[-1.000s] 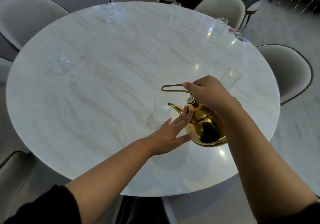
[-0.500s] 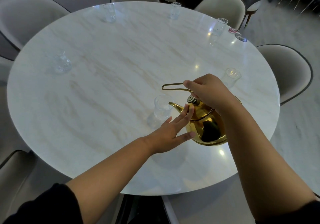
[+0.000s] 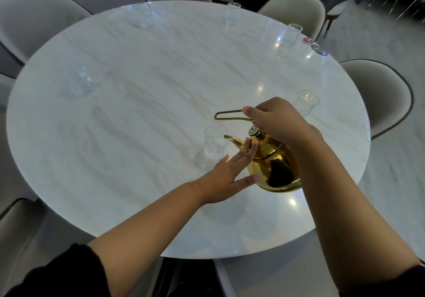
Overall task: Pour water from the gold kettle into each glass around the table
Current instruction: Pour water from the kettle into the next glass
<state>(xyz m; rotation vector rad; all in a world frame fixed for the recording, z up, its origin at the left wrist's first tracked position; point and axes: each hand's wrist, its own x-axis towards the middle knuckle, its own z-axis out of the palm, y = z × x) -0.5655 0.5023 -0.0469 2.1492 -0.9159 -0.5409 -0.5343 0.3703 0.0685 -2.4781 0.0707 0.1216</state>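
Gold kettle [image 3: 274, 163], clear glasses, white marble table [image 3: 138, 113] w/ beige veins.

Dim, cool light; ceiling-lamp glare spots on table [image 3: 138, 103]; wide-angle edge bending; floor blurred.

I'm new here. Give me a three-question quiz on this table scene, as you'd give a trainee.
1. True or false: the right hand grips the kettle by its handle.
2. How many glasses stand on the table?
3. The spout points at: A) the nearest glass, B) a chair, C) the floor.

Key: 1 true. 2 six. 3 A. The left hand lies open against the kettle's side.
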